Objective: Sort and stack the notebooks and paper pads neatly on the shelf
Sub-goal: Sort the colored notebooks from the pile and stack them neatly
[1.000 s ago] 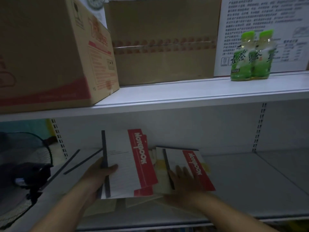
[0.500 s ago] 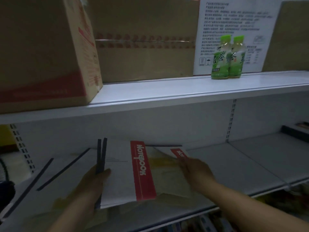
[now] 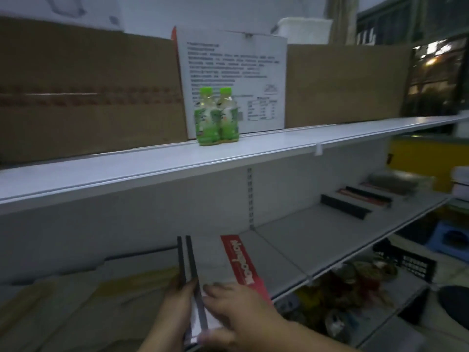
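Note:
A small stack of white notebooks with black spines and a red "NOTEBOOK" band lies on the lower shelf. My left hand grips the stack at its black spine edge, thumb over the top. On the cover, near the front corner, lies my right hand with the fingers spread across the top notebook. Left of the stack, yellowish paper pads lie flat on the same shelf, blurred.
Two green bottles stand on the upper shelf before a white printed box, between brown cartons. Dark flat items lie at the far right of the lower shelf. A black crate sits below.
The view has swung to the right. My right hand left the second notebook and now rests on the stack that my left hand grips; the notebooks are gathered together.

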A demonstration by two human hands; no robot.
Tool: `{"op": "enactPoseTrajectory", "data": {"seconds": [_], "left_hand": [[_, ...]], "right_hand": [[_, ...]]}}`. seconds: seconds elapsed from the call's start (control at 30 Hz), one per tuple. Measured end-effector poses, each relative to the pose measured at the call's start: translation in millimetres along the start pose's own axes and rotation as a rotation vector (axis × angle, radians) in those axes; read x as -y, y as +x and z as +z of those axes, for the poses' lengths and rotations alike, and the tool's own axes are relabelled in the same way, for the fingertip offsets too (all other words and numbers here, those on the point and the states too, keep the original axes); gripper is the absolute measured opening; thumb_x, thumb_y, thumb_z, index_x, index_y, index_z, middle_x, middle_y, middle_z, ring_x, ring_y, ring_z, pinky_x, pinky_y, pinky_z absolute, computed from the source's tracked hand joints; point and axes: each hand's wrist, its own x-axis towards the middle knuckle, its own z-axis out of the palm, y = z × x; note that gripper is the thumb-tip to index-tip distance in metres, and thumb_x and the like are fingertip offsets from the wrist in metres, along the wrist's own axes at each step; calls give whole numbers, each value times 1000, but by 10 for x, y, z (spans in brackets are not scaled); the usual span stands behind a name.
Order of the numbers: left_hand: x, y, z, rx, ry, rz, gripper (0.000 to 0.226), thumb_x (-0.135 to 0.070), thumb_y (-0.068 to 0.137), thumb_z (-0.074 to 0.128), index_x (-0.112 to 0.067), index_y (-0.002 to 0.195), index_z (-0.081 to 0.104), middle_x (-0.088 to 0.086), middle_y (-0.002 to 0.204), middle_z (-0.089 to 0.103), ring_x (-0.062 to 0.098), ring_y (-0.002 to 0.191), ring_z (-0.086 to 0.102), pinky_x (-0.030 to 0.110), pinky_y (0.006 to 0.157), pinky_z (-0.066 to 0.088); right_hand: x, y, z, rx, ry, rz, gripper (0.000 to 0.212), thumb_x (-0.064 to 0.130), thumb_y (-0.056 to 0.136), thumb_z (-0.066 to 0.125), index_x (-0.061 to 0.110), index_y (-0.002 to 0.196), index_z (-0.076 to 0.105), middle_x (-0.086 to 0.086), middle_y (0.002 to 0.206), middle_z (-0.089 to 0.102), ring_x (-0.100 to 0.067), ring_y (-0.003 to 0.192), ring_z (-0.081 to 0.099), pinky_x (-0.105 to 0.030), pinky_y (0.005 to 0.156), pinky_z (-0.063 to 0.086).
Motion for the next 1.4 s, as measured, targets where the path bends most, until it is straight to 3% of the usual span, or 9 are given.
{"op": "enactPoseTrajectory", "data": {"seconds": [0.13, 0.37, 0.53, 0.7, 0.87, 0.93, 1.1, 1.23, 1.4], "left_hand": [[4, -96, 1035, 153, 126, 15, 33, -12, 92, 56, -3, 124, 53, 15, 127, 55, 28, 109, 53, 25, 78, 36], [-85, -424, 2947, 459, 135, 76, 32, -18, 98, 47, -8, 127, 53, 6, 124, 57, 11, 95, 51, 13, 67, 33], [-127, -389, 3852, 619, 110, -21, 46, -35, 100, 38, -10, 138, 44, 5, 140, 49, 19, 126, 46, 22, 100, 30], [-165, 37, 4596, 751, -104, -265, 26, -23, 97, 49, -3, 108, 60, 3, 88, 69, 17, 81, 65, 27, 66, 48], [-95, 568, 5343, 579, 52, -159, 33, -15, 98, 43, 3, 125, 51, 17, 117, 58, 24, 92, 51, 24, 77, 35], [-178, 727, 5559, 559, 52, -105, 32, -13, 97, 43, 0, 125, 51, 15, 123, 56, 23, 97, 49, 22, 79, 33], [-362, 1088, 6054, 553, -57, -190, 20, -23, 97, 44, -14, 114, 49, -1, 102, 59, 16, 90, 56, 27, 73, 46], [-328, 1482, 6413, 532, 46, -264, 32, -32, 90, 49, -10, 112, 53, 5, 109, 62, 26, 100, 59, 39, 95, 47], [-566, 1775, 6658, 470, -10, -316, 19, -6, 92, 51, -1, 103, 66, 16, 87, 67, 30, 81, 62, 32, 67, 49]], "right_hand": [[-904, -713, -525, -247, 163, 568, 64, 49, 87, 55, 31, 144, 32, 12, 148, 33, -11, 135, 34, -33, 112, 31], [-2300, -2109, -1004, -464, 855, 903, 38, 6, 83, 68, 20, 115, 56, 9, 99, 68, 7, 74, 64, -6, 63, 46], [-2902, -2497, -1378, -589, 885, 1015, 38, -2, 80, 68, 26, 106, 61, 7, 82, 75, -4, 71, 70, -11, 59, 49], [-3532, -2485, -1662, -659, 844, 1059, 44, -2, 83, 65, 40, 94, 57, 5, 89, 75, -17, 84, 71, -22, 68, 55], [-4207, -2204, -1809, -605, 791, 1150, 37, -6, 87, 46, 23, 101, 64, -4, 84, 75, -23, 78, 71, -35, 78, 56], [-4485, -2120, -1925, -613, 776, 1166, 36, -7, 87, 44, 24, 99, 58, -6, 84, 74, -19, 68, 70, -25, 64, 53], [-5182, -1997, -2026, -712, 751, 1205, 32, -1, 87, 54, 20, 111, 54, -4, 98, 67, -21, 75, 69, -31, 64, 54], [-5727, -1851, -2067, -655, 778, 1189, 30, 5, 86, 61, 18, 113, 61, -2, 96, 70, -23, 78, 70, -29, 62, 53], [-6556, -1600, -2288, -465, 598, 1032, 35, 6, 85, 59, 16, 119, 62, 5, 106, 64, -16, 95, 62, -31, 82, 51]]}}
